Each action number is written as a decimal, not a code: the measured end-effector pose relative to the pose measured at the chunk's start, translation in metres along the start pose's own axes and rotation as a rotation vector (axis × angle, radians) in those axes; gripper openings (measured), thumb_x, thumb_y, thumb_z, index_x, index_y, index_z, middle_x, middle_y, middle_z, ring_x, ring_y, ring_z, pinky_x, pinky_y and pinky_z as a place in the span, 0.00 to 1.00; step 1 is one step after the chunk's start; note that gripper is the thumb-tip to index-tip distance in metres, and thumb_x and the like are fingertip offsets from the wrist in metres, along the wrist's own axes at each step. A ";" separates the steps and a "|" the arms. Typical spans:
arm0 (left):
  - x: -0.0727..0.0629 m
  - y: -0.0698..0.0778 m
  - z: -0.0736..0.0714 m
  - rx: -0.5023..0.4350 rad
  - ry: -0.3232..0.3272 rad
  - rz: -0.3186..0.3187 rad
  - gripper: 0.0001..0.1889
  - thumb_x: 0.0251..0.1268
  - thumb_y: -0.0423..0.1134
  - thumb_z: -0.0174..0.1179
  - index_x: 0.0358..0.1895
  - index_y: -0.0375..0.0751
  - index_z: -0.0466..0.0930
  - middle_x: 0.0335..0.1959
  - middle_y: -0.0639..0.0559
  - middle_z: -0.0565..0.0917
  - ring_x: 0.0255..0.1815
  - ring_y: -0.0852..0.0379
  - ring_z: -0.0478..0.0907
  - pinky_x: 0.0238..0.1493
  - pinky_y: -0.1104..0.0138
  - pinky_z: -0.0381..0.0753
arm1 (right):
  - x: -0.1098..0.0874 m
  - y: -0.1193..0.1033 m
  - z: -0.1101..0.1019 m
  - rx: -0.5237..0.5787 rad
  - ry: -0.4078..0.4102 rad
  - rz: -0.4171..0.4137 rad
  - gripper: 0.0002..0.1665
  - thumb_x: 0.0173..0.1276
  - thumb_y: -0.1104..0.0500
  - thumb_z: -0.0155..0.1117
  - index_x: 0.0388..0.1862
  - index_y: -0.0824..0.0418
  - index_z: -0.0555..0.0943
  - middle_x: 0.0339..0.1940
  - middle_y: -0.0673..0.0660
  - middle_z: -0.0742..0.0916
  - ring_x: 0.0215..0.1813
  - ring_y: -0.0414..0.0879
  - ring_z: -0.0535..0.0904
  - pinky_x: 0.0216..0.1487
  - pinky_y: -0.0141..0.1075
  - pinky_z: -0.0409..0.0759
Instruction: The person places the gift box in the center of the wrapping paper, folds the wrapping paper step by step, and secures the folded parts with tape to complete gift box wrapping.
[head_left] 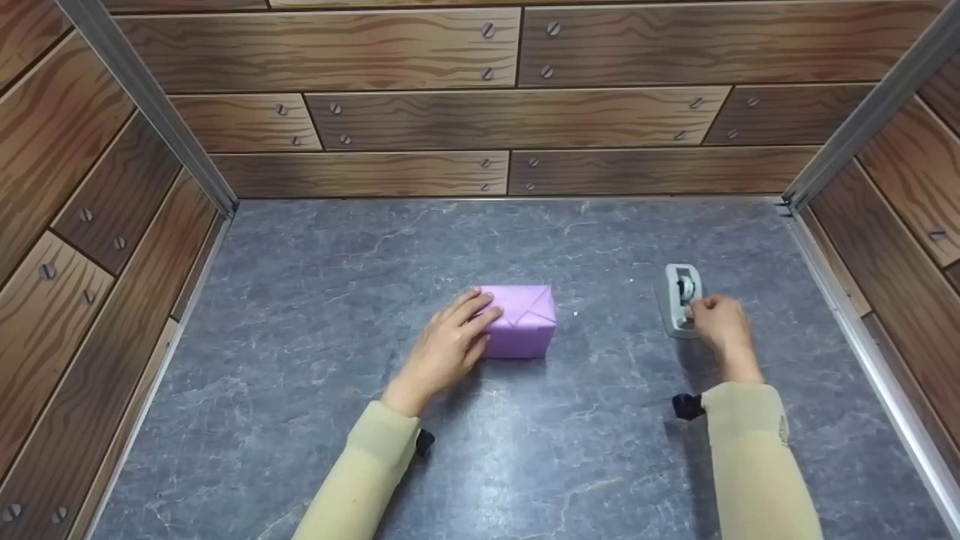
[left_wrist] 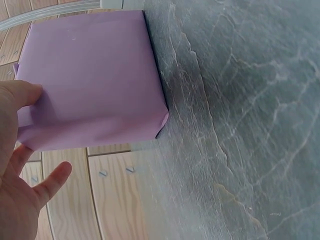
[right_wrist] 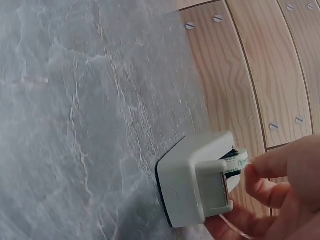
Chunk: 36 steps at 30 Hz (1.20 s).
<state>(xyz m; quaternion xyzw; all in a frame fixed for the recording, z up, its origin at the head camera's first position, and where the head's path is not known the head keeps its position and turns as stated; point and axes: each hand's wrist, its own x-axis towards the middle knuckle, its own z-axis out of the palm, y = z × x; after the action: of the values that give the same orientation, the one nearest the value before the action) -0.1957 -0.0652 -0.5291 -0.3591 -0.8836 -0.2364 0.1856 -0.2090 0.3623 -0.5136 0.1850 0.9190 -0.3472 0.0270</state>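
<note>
A box wrapped in purple paper point(head_left: 521, 339) sits on the grey marbled surface, with folded flaps showing on its top. My left hand point(head_left: 446, 345) holds it at the left, fingers over the top and thumb against the near side; in the left wrist view one finger sticks out free of the box point(left_wrist: 95, 75). To the right stands a pale grey tape dispenser point(head_left: 670, 304) with a roll of clear tape point(right_wrist: 235, 163) in it. My right hand point(head_left: 722, 324) is at the dispenser's near right side, thumb and forefinger pinching the tape by the roll.
Wood-plank-patterned panels point(head_left: 420, 120) wall the surface point(head_left: 337, 285) at the back and both sides, with metal strips point(head_left: 870, 360) along the edges. Small white specks point(head_left: 575, 313) lie between the box and the dispenser. Black wrist devices point(head_left: 688, 406) jut out below the sleeves.
</note>
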 end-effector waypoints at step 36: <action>-0.002 0.000 0.002 -0.008 0.018 0.010 0.23 0.66 0.36 0.63 0.64 0.45 0.77 0.68 0.47 0.72 0.73 0.48 0.61 0.67 0.50 0.66 | -0.025 0.031 0.011 0.838 -0.181 0.207 0.22 0.78 0.61 0.45 0.63 0.74 0.62 0.71 0.72 0.61 0.48 0.43 0.81 0.54 0.43 0.80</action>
<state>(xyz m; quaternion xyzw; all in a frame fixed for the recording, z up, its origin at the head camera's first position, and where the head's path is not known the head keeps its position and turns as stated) -0.1950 -0.0652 -0.5314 -0.3621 -0.8792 -0.2422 0.1931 -0.1755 0.3689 -0.5366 0.2401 0.6691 -0.7003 0.0647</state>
